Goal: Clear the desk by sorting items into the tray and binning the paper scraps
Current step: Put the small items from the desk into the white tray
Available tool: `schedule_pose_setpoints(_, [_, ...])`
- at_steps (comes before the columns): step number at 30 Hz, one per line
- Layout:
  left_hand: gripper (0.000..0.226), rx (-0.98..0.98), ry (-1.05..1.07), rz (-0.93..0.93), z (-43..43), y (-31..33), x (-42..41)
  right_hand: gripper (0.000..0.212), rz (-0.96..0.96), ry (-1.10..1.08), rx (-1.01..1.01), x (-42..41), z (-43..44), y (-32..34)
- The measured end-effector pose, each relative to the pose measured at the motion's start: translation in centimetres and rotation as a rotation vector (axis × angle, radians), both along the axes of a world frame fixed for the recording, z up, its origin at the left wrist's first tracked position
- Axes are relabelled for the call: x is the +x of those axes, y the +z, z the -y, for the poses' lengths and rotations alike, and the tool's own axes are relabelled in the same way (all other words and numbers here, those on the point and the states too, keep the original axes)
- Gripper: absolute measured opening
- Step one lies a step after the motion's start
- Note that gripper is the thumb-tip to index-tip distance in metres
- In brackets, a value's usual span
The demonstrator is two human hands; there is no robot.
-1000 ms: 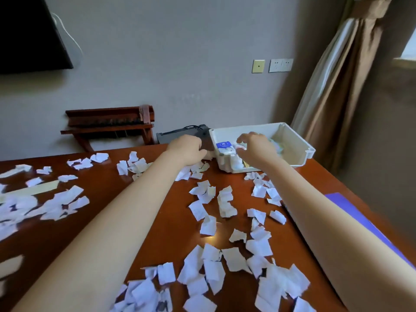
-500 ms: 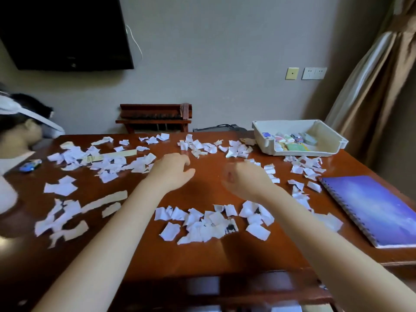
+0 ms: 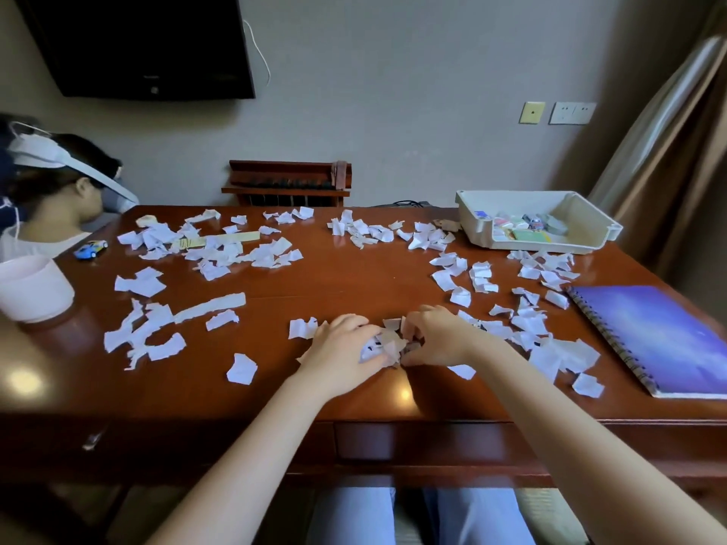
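— Being gathered at the near middle of the brown wooden desk (image 3: 334, 283): a bunch of torn white paper scraps (image 3: 383, 344), gripped by the curled fingers of the left hand (image 3: 341, 351) and the right hand (image 3: 437, 339).
— And the white plastic tray (image 3: 470, 225)?
— It is set at the far right; small colourful items (image 3: 525, 226) are held in it. Loose scraps (image 3: 547, 270) are strewn just beside it.

No text can be read anywhere. The wall-mounted television (image 3: 149, 45) carries a small logo on its lower edge, too blurred to make out. Dark print on some paper scraps (image 3: 373, 345) and marks on the pale yellow ruler (image 3: 220, 239) are illegible.
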State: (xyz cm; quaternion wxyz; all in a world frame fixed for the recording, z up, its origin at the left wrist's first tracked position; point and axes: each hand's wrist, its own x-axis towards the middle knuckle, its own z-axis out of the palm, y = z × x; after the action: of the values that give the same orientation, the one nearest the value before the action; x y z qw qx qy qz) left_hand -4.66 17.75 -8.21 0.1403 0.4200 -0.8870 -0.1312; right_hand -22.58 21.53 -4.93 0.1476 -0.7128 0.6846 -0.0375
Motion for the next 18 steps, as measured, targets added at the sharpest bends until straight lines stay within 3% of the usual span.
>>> schedule_pose_setpoints(4, [0.04, -0.048, 0.077, 0.014, 1.1, -0.8, 0.3, 0.028, 0.07, -0.066, 0.09, -0.2, 0.9, 0.0])
schedule_pose_setpoints(8, [0.038, -0.062, 0.166, 0.05, 2.4, -1.1, 0.6, 0.038, -0.035, -0.113, -0.097, -0.3, 1.5, -0.3])
schedule_pose_setpoints(13, [0.044, -0.093, 0.177, 0.072, 3.7, 0.5, 1.2, 0.034, 0.094, -0.146, -0.383, 1.3, 3.3, -0.2])
schedule_pose_setpoints(18, [0.045, -0.157, 0.284, 0.013, 6.7, 3.1, 4.3, 0.027, 0.253, -0.107, -0.448, 5.1, 6.6, 1.3])
